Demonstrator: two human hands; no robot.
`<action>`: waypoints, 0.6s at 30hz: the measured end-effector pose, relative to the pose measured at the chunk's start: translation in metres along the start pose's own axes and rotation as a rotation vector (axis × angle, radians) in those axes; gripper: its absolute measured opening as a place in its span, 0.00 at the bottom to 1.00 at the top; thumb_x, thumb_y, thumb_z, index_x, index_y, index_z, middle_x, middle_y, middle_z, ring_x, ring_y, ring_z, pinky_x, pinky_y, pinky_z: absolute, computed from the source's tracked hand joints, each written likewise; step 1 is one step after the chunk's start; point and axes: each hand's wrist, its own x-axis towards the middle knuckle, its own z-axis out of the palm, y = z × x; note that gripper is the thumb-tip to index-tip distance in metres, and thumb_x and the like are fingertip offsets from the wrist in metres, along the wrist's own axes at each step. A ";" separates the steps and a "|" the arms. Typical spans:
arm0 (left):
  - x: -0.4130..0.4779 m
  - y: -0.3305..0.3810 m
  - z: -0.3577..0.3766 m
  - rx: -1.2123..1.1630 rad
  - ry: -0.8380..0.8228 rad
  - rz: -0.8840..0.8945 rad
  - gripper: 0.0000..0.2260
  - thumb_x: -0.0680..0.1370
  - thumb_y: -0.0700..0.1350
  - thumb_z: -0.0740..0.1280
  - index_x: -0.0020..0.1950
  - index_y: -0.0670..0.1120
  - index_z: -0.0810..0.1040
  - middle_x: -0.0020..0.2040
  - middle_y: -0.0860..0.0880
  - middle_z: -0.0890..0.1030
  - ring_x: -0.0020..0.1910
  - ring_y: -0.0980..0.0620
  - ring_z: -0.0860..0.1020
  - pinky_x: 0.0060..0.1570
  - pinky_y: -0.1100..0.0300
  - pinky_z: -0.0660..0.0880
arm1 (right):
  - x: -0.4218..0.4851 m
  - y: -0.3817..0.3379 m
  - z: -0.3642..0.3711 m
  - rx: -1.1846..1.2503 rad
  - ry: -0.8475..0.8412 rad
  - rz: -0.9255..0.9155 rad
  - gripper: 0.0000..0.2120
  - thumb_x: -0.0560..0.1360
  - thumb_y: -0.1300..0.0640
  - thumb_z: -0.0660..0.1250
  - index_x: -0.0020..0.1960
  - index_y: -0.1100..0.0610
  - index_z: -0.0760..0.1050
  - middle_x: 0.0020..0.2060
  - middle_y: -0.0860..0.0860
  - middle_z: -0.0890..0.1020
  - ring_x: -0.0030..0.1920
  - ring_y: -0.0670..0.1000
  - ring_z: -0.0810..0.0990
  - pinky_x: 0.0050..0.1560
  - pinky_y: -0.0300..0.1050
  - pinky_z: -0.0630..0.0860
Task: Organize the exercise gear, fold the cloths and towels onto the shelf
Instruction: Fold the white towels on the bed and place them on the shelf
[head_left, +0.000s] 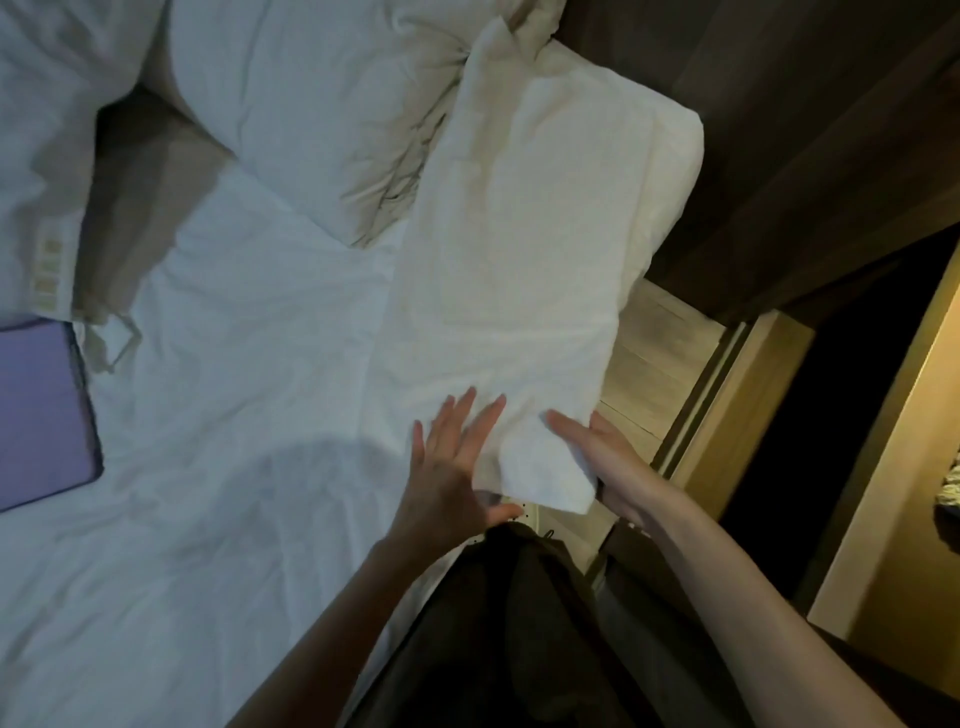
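A bed (234, 415) with a rumpled white sheet carries a long white towel (519, 260) spread along its right edge. White pillows (311, 104) lie at the far end. A flat purple thing (41, 415), perhaps a mat, lies at the left.

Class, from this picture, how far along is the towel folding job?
Done: the white towel looks folded into a long strip on the bed. In hand: left hand and right hand touch its near end. Left: cross folds, shelving, the purple pad.
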 end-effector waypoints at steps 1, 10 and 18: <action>0.006 0.011 -0.001 -0.027 0.093 0.017 0.51 0.63 0.62 0.75 0.77 0.54 0.49 0.77 0.46 0.60 0.76 0.45 0.57 0.70 0.38 0.58 | -0.005 -0.013 0.004 -0.025 -0.013 -0.039 0.17 0.79 0.54 0.62 0.67 0.51 0.65 0.60 0.49 0.78 0.59 0.50 0.78 0.59 0.49 0.77; 0.022 0.020 -0.055 -0.518 0.457 -0.209 0.15 0.78 0.46 0.60 0.64 0.55 0.75 0.52 0.57 0.82 0.50 0.59 0.80 0.51 0.65 0.77 | -0.029 -0.064 0.023 -0.325 -0.002 -0.304 0.14 0.82 0.58 0.57 0.65 0.55 0.74 0.56 0.50 0.83 0.55 0.49 0.81 0.58 0.42 0.74; 0.009 -0.015 -0.094 -0.760 0.451 -0.258 0.08 0.81 0.45 0.61 0.58 0.47 0.76 0.49 0.58 0.79 0.48 0.68 0.78 0.44 0.77 0.71 | 0.000 0.030 0.037 -0.456 0.238 -0.254 0.15 0.77 0.60 0.66 0.63 0.50 0.74 0.60 0.45 0.77 0.59 0.47 0.77 0.49 0.31 0.73</action>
